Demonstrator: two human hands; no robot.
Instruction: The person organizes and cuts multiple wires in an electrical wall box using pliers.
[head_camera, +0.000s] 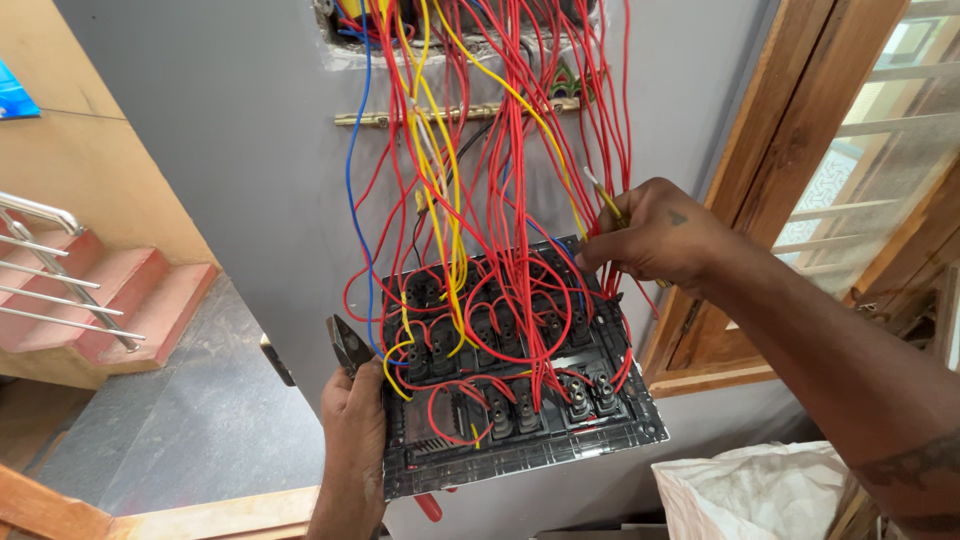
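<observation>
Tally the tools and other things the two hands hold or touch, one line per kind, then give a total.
Switch plate, black, wired at the back, held by the left hand: 1
Pliers, in the left hand: 1
Screwdriver, yellow-handled, in the right hand: 1
Total: 3

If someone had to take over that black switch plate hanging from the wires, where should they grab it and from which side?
Grip the switch plate by its bare lower rim, coming from below. Red wires drape from the wall opening down across its upper and middle back, so the top and centre are crowded. The left hand already clamps the left edge alongside pliers, and the right hand works at the top right corner.
</observation>
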